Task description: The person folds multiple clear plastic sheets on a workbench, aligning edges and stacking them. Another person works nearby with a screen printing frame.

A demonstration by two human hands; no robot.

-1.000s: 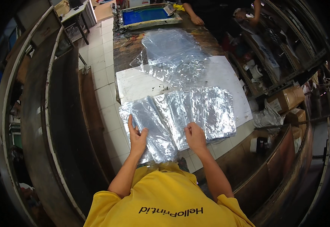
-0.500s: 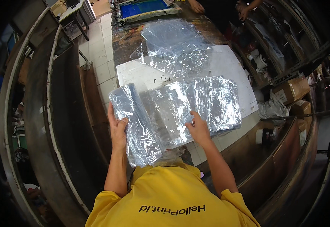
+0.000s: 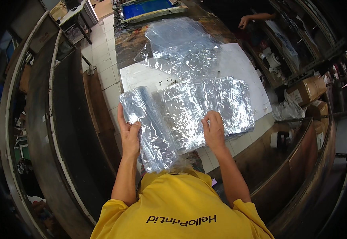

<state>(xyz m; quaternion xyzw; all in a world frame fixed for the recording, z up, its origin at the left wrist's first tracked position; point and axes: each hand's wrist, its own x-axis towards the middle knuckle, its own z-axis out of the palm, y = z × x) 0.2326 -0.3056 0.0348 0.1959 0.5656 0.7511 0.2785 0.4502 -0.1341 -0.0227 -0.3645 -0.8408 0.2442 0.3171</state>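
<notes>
My left hand grips a folded bundle of clear plastic film along its left side, thumb on top and fingers beneath. The bundle slants toward my body and shines in the light. To its right, a stack of clear plastic sheets lies on the table, wrinkled and glossy. Over the near part of this stack is my right hand, its fingers curled in and the thumb close to the index finger. Whatever is between those fingertips is hidden.
More loose clear plastic is heaped farther up on white board. Beyond is a frame with a blue screen. Racks flank the table, with cardboard boxes on the right. Another person's hand shows at the far right.
My right hand has moved slightly right and its fingers have drawn together. The bundle in my left hand has shifted a little right. One of the other person's hands has left the view.
</notes>
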